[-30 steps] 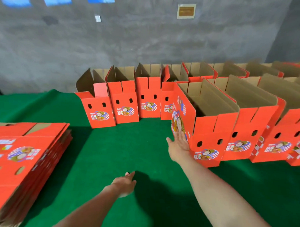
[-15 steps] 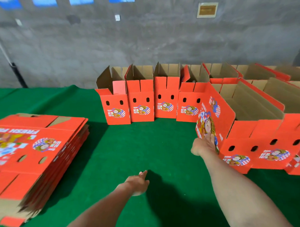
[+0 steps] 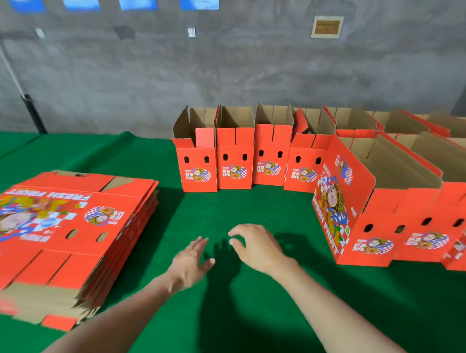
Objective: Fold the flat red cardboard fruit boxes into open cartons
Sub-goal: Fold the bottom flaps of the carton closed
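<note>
Two bare hands reach out over the green tabletop point(image 3: 252, 208), and neither touches any cardboard. The left grip point(image 3: 189, 267) has its fingers stretched straight and holds nothing. The right grip point(image 3: 258, 248), just beside it, has its fingers loosely bent downward and is also empty. A stack of flat boxes point(image 3: 66, 223) lies at the left, printed side up, near the left grip. Four folded cartons point(image 3: 233, 163) stand upright at the back, side by side with their tops open. To the right stands a nearer carton point(image 3: 357, 207), its long printed side turned toward the hands, and further open cartons run on behind and beside it.
</note>
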Demonstrator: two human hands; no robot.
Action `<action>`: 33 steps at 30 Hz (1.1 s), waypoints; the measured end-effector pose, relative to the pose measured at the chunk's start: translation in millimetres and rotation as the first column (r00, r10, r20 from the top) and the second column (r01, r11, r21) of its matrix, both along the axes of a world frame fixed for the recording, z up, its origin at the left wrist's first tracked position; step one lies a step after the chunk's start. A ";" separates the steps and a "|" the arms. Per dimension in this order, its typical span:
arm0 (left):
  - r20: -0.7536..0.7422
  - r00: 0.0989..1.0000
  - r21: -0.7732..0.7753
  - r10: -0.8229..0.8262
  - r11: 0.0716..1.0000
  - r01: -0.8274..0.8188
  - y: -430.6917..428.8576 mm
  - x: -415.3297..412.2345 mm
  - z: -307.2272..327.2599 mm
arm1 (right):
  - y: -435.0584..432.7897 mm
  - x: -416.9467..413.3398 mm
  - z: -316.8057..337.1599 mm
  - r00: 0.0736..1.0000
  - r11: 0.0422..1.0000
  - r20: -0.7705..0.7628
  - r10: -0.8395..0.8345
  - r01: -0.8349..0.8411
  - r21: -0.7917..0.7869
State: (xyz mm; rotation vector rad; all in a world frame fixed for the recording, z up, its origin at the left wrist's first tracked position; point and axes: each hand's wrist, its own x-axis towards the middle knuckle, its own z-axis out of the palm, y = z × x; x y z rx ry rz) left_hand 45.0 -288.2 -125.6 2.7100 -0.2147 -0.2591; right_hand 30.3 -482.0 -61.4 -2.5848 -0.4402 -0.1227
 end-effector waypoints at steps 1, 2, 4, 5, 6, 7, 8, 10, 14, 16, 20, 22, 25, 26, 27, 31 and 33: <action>0.105 0.993 0.055 0.048 0.997 -0.054 27.4 1.9 11.1 | 4.2 -3.4 -1.9 0.999 1.000 -0.039 0.005 -0.006 -0.022; 0.186 0.976 0.082 0.115 0.988 -0.132 55.5 4.5 22.4 | 9.0 -6.2 -3.3 0.997 0.999 -0.073 -0.002 -0.001 -0.032; 0.274 0.921 0.076 0.276 0.949 -0.307 108.7 9.0 42.1 | 20.9 -10.1 -3.3 0.992 1.000 -0.125 -0.024 0.022 -0.018; 0.278 0.896 0.081 0.346 0.921 -0.381 133.9 9.3 48.0 | 28.0 -11.6 -2.7 0.989 0.999 -0.142 -0.033 0.032 -0.005; 0.260 0.879 0.098 0.399 0.895 -0.435 156.4 9.4 49.4 | 35.4 -12.2 -2.1 0.987 0.999 -0.154 -0.038 0.040 0.008; 0.208 0.882 0.137 0.423 0.880 -0.454 177.0 8.5 46.6 | 42.8 -12.4 -0.8 0.986 0.999 -0.162 -0.042 0.045 0.017; 0.148 0.907 0.213 0.394 0.883 -0.419 194.8 5.7 42.3 | 50.3 -12.6 1.2 0.985 0.998 -0.167 -0.046 0.050 0.022; 0.087 0.961 0.359 0.263 0.891 -0.276 215.5 -5.9 31.5 | 65.2 -11.1 5.5 0.983 0.998 -0.175 -0.057 0.062 0.024; 0.221 0.968 0.363 0.122 0.910 -0.198 210.8 -34.1 12.7 | 96.5 -7.3 5.3 0.973 0.993 -0.210 -0.096 0.108 0.046; 0.267 0.959 0.311 0.098 0.933 -0.182 198.7 -46.3 12.7 | 113.1 -8.4 -1.2 0.957 0.988 -0.264 -0.121 0.142 0.063; 0.279 0.940 0.298 0.194 0.914 -0.277 203.9 -52.1 17.2 | 146.8 -15.0 -15.8 0.920 0.986 -0.365 -0.140 0.164 0.035; 0.162 0.957 0.317 0.242 0.905 -0.283 212.8 -54.2 12.9 | 159.9 -17.0 -19.5 0.900 0.986 -0.412 -0.147 0.169 0.018; 0.150 0.967 0.373 0.204 0.894 -0.246 215.0 -60.3 5.5 | 172.8 -19.4 -20.9 0.868 0.981 -0.466 -0.171 0.194 0.000; 0.194 0.963 0.384 0.186 0.889 -0.249 212.4 -62.9 5.1 | 175.5 -20.7 -21.4 0.855 0.978 -0.485 -0.186 0.210 -0.005; 0.243 0.955 0.382 0.171 0.888 -0.257 209.5 -65.5 4.5 | 177.4 -21.9 -21.9 0.842 0.975 -0.503 -0.196 0.223 -0.007; 0.330 0.928 0.201 0.173 0.948 -0.248 203.2 -74.0 2.9 | 185.9 -38.0 -30.2 0.739 0.924 -0.641 -0.206 0.363 0.122; 0.351 0.916 0.040 0.196 0.974 -0.223 200.8 -76.5 7.1 | 192.2 -46.5 -30.3 0.639 0.812 -0.762 -0.103 0.497 0.307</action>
